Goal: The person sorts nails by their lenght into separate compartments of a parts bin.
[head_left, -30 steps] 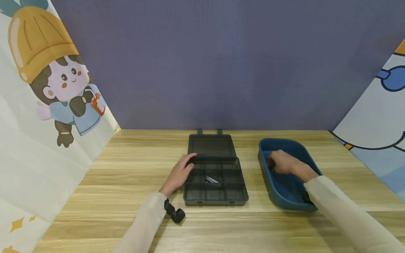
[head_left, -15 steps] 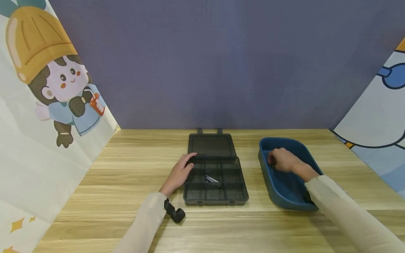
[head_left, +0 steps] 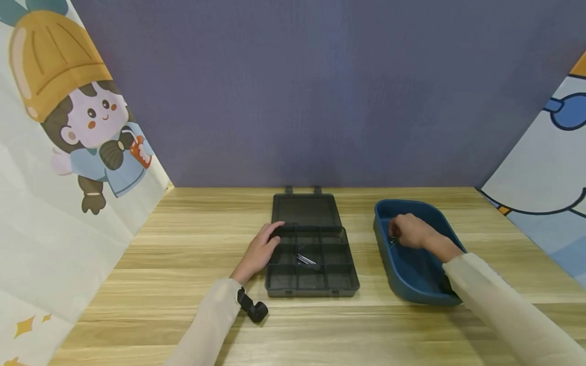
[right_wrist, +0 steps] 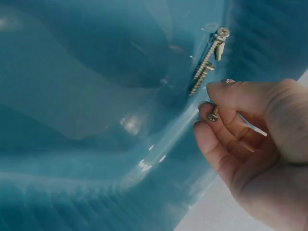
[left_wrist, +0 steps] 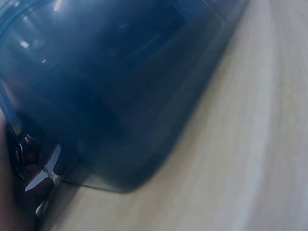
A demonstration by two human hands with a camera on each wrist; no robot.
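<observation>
My left hand (head_left: 258, 254) holds the back left corner of a dark see-through compartment box (head_left: 311, 293), thumb over the rim. Its lid (head_left: 305, 209) lies folded back, and several thin silvery pieces (head_left: 306, 260) lie in the middle compartment. In the left wrist view the box's smoky side (left_wrist: 120, 120) fills most of the picture, with fingertips in the lower left. Over on the right, my right hand (head_left: 409, 231) reaches into a blue bin (head_left: 398, 279). Its thumb and fingers pinch a small screw (right_wrist: 212, 115). Several screws (right_wrist: 204, 72) lie in the bin close by the fingertips.
A dark item (head_left: 445, 285) sits at the bin's near right end, partly behind the sleeve. The wooden table (head_left: 183, 244) is bounded by a grey-purple panel (head_left: 320, 101) at the back and printed panels on both sides.
My right hand has shifted slightly right inside the bin, and a small shiny bit now shows below its fingertips. The left hand and the compartment box stay where they were.
</observation>
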